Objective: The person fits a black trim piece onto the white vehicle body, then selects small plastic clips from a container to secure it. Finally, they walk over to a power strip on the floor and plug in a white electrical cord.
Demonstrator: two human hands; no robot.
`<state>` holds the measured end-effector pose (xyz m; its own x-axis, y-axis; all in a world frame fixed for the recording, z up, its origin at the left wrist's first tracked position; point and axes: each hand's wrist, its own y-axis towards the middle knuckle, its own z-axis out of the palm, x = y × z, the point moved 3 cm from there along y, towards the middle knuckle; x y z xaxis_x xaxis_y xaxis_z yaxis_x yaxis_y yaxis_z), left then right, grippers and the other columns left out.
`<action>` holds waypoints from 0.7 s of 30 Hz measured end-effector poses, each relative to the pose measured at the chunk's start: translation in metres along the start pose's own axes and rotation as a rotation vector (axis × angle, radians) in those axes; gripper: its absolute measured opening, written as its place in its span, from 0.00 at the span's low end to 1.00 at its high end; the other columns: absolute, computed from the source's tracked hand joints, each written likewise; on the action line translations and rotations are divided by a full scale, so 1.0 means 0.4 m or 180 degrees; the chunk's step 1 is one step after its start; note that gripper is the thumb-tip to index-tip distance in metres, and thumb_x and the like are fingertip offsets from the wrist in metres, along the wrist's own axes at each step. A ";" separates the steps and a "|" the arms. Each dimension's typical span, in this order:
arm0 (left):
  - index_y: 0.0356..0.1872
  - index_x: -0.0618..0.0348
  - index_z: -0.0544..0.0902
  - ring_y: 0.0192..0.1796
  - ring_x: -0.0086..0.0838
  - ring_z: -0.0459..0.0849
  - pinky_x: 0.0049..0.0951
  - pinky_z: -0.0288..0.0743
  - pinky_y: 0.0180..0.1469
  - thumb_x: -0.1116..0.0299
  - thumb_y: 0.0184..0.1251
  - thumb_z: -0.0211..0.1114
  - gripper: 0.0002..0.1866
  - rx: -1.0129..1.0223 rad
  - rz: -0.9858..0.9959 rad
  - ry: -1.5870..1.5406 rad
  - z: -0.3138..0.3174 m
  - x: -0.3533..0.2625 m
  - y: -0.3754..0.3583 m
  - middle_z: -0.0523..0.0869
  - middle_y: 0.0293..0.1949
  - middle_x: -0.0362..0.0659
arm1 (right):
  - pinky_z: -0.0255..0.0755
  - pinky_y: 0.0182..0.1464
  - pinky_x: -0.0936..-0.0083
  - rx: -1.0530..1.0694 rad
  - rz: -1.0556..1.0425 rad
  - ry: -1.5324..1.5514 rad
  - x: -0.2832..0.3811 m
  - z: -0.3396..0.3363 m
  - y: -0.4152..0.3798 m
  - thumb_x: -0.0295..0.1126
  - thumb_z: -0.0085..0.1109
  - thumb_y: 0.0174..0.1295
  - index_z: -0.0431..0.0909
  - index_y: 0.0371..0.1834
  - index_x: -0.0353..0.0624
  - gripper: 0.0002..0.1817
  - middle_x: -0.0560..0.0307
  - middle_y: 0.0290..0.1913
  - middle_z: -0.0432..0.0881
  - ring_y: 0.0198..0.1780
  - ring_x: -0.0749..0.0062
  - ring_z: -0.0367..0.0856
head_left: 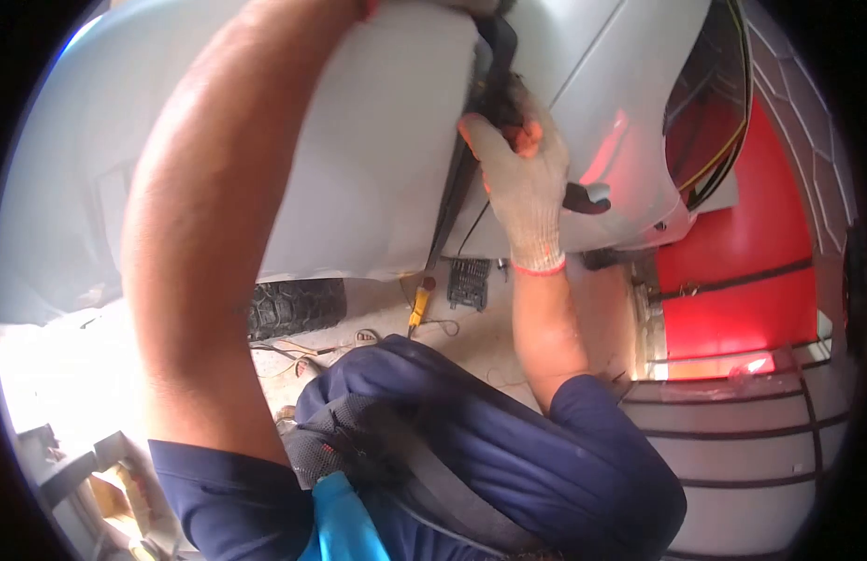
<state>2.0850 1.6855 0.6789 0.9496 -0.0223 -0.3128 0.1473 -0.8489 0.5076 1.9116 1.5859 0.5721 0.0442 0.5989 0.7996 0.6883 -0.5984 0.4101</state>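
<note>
While the gloved right hand (519, 187) pinches the dark cable bundle (485, 84) in the seam between two grey body panels (377, 168), the wiring looks only partly fitted, with loose black and yellow wires (723, 150) hanging in the red cavity to the right. The left hand is out of frame above its raised forearm (218, 224), so its grip cannot be told. On the floor below, an open bit case (469, 283) holds rows of dark bits, beside a yellow-handled tool (419, 307).

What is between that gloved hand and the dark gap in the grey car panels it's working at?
Nothing visible: the gloved right hand already rests on the black seam between the grey panels.
</note>
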 end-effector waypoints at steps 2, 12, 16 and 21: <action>0.40 0.57 0.92 0.45 0.51 0.90 0.45 0.82 0.51 0.69 0.57 0.64 0.13 -0.0231 0.0085 0.0416 0.026 0.017 0.021 0.92 0.41 0.55 | 0.68 0.27 0.81 -0.0095 -0.0088 0.0011 0.008 0.011 -0.002 0.31 0.70 0.59 0.83 0.48 0.38 0.15 0.64 0.23 0.81 0.21 0.84 0.73; 0.39 0.56 0.92 0.42 0.46 0.90 0.43 0.82 0.48 0.67 0.58 0.69 0.10 -0.0515 0.0367 -0.0243 0.021 -0.017 0.004 0.92 0.37 0.51 | 0.63 0.26 0.84 0.0192 -0.0171 0.0770 -0.044 -0.031 0.009 0.22 0.63 0.62 0.78 0.63 0.37 0.23 0.65 0.29 0.80 0.25 0.86 0.71; 0.41 0.57 0.92 0.42 0.43 0.91 0.41 0.82 0.47 0.62 0.57 0.72 0.14 -0.0119 0.0348 -0.0623 -0.008 -0.025 -0.023 0.92 0.37 0.50 | 0.72 0.33 0.82 0.0184 -0.0162 0.1180 -0.030 -0.042 0.014 0.19 0.62 0.61 0.73 0.67 0.36 0.28 0.57 0.43 0.80 0.36 0.80 0.78; 0.45 0.61 0.91 0.44 0.43 0.91 0.39 0.83 0.50 0.63 0.59 0.71 0.17 -0.0886 0.0830 -0.0631 0.011 -0.044 -0.069 0.93 0.40 0.51 | 0.79 0.45 0.77 0.0717 -0.0186 0.1143 -0.041 -0.092 0.054 0.17 0.61 0.59 0.70 0.68 0.35 0.30 0.53 0.54 0.76 0.47 0.71 0.82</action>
<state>2.0631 1.7070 0.6666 0.8973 -0.3414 -0.2797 0.0041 -0.6272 0.7789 1.8991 1.5436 0.5840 -0.2272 0.3812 0.8962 0.8249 -0.4138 0.3851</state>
